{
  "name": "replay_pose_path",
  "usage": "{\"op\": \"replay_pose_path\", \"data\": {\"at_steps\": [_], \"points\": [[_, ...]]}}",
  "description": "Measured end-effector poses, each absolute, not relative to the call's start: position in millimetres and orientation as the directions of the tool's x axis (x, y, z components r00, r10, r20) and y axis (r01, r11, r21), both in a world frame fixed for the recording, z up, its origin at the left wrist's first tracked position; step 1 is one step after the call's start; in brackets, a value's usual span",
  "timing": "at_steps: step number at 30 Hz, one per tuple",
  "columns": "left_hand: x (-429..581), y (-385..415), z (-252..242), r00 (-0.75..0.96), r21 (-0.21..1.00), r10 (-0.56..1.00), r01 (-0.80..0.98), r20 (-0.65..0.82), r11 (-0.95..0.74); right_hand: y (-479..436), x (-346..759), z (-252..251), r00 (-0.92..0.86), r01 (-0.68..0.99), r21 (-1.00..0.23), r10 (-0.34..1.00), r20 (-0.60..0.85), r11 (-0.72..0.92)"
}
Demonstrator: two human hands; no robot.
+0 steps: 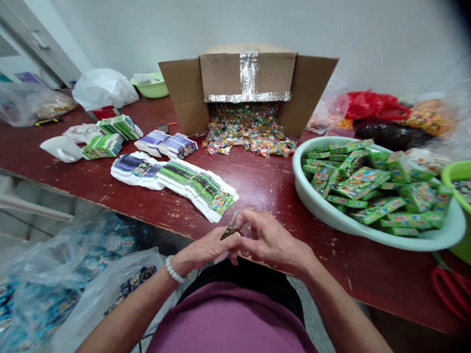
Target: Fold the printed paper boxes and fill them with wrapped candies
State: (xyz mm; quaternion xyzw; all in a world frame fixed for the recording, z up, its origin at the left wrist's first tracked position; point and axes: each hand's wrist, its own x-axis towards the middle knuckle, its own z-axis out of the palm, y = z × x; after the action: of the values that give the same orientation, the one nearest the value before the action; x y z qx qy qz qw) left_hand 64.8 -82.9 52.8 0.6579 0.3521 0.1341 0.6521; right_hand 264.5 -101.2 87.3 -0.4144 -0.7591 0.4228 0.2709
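Note:
My left hand and my right hand meet at the near edge of the dark red table. Both pinch a flat green printed carton blank, held edge-on between the fingers. A white bead bracelet circles my left wrist. Just beyond the hands lies a fanned row of flat carton blanks. To the right stands a pale green basin heaped with folded green boxes.
An open cardboard box lies on its side at the back, spilling wrapped candies. Stacks of blanks and a white scoop sit left. Plastic bags line the back and the floor at left. Red scissors lie at right.

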Motion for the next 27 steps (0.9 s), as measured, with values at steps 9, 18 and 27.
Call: {"op": "replay_pose_path", "data": {"at_steps": [9, 18, 27], "points": [[77.9, -93.2, 53.2, 0.612, 0.904, 0.681, 0.146, -0.402, 0.403, -99.6, 262.2, 77.2, -0.412, 0.411, -0.867, 0.905, 0.1, 0.283], [79.7, -88.0, 49.2, 0.507, 0.951, 0.814, 0.031, -0.281, 0.309, -103.5, 240.6, 35.4, -0.074, -0.19, -0.963, 0.981, -0.18, -0.191], [84.6, -102.1, 46.8, 0.174, 0.98, 0.975, -0.116, -0.138, 0.16, -103.8, 237.5, 43.0, 0.095, -0.293, -0.947, 0.981, -0.167, -0.133]]}}
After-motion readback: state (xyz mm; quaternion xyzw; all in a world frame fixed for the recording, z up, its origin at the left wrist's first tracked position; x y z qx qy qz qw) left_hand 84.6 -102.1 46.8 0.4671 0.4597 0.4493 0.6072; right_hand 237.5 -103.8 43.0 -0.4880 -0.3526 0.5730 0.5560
